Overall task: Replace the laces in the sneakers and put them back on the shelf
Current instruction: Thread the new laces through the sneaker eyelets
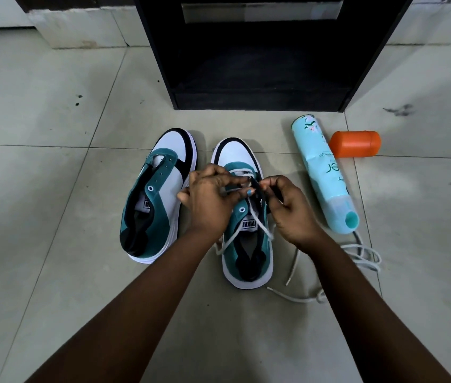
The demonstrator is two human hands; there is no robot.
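I am kneeling over two teal, white and black sneakers standing side by side on the tiled floor, toes pointing away from me toward the black shelf (260, 59) at the far side. My left hand (210, 200) is curling over the tongue of the right sneaker (242, 217), its fingers bent around the lacing near the upper eyelets. My right hand (288, 205) is pinching a dark lace (254, 185) between thumb and fingertips, just beside my left fingers, above the same shoe. A white lace (263, 228) is running down from the eyelets across the shoe's opening, its ends trailing onto the floor. The left sneaker (155, 194) is sitting unlaced, its eyelets bare, just to the left. Another loose white lace (362, 255) is lying coiled on the tiles near my right wrist. To the right, a pale blue spray can (321, 172) is lying on its side, with an orange cap (355, 143) touching it on its far right.
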